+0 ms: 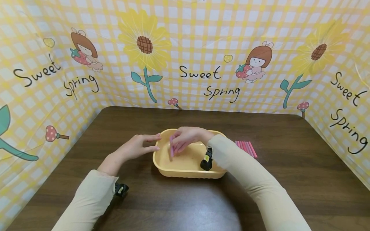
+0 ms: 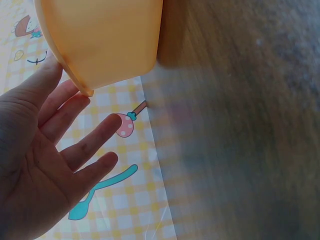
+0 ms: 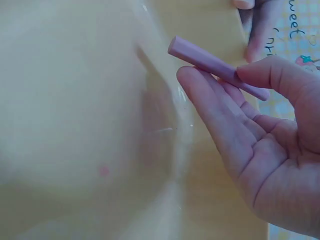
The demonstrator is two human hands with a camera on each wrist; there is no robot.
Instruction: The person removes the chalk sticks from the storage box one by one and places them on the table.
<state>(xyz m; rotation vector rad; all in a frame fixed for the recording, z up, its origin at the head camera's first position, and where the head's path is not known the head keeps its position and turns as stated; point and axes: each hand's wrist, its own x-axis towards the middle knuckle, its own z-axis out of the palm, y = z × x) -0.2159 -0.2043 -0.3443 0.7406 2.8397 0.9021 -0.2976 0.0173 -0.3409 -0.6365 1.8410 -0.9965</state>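
In the head view a pale yellow plastic basin (image 1: 188, 174) stands on the table. My right hand (image 1: 186, 138) is over the basin's left part, pinching a round purple stick (image 3: 205, 60) between thumb and fingertips. The stick slants steeply, its lower end close over the basin's floor. My left hand (image 1: 136, 146) is at the basin's left end, fingers extended. In the left wrist view its thumb and two fingertips are right at the rim (image 2: 62, 60), and the other fingers are spread apart from it.
A row of several pink and purple sticks (image 1: 245, 148) lies on the dark wood table (image 1: 185, 202), right of the basin and partly behind my right sleeve. A checked cloth (image 1: 199, 38) with printed flowers hangs around the table's back and sides.
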